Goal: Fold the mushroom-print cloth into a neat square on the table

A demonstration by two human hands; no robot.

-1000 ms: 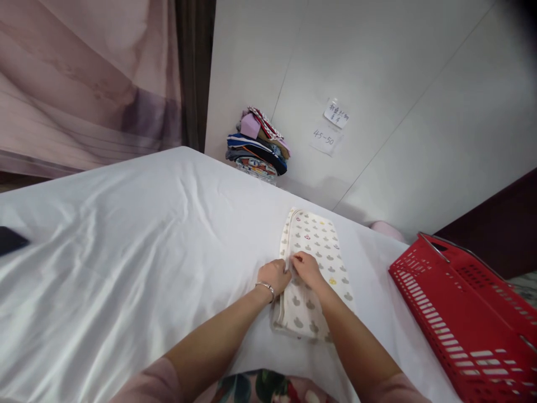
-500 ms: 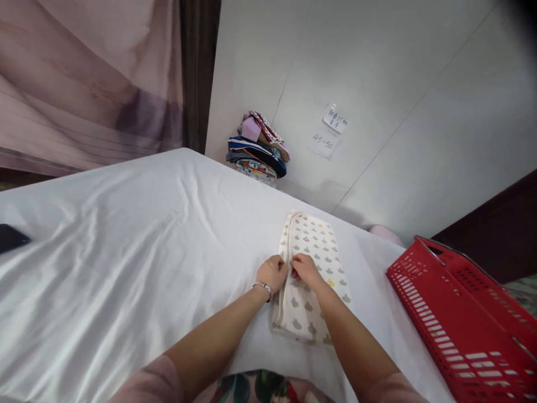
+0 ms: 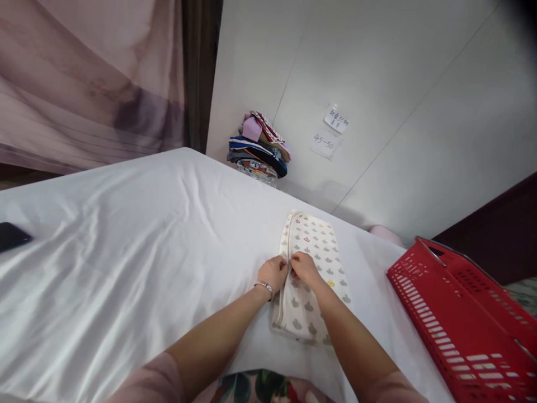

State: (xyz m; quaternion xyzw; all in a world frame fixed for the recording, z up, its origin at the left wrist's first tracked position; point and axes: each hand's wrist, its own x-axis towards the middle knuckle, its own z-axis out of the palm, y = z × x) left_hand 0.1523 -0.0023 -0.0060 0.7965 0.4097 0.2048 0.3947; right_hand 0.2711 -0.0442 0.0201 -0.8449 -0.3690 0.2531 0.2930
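Note:
A folded white cloth [image 3: 321, 246] with a grey, red and yellow print lies lengthwise on the white-covered surface. Whether it is a garment or a blanket I cannot tell. My left hand [image 3: 272, 272], with a bracelet at the wrist, is closed at the cloth's left side, fingertips at the layered edge. Just right of it, my right hand [image 3: 305, 268] rests over the cloth, its thumb and fingers pinching the same edge. The two sets of fingertips nearly meet, and the exact bit of fabric between them is hidden.
A red plastic basket [image 3: 461, 308] stands at the right. Folded clothes [image 3: 258, 145] are stacked by the wall, near handwritten paper labels [image 3: 325, 143]. A dark phone-like object [image 3: 12, 237] lies at the far left. Pink curtain [image 3: 92, 78] hangs beyond the white sheet [image 3: 138, 240].
My fingers have shifted slightly along the cloth's left edge and drawn closer together. The cloth stays in place. The view has tilted a little.

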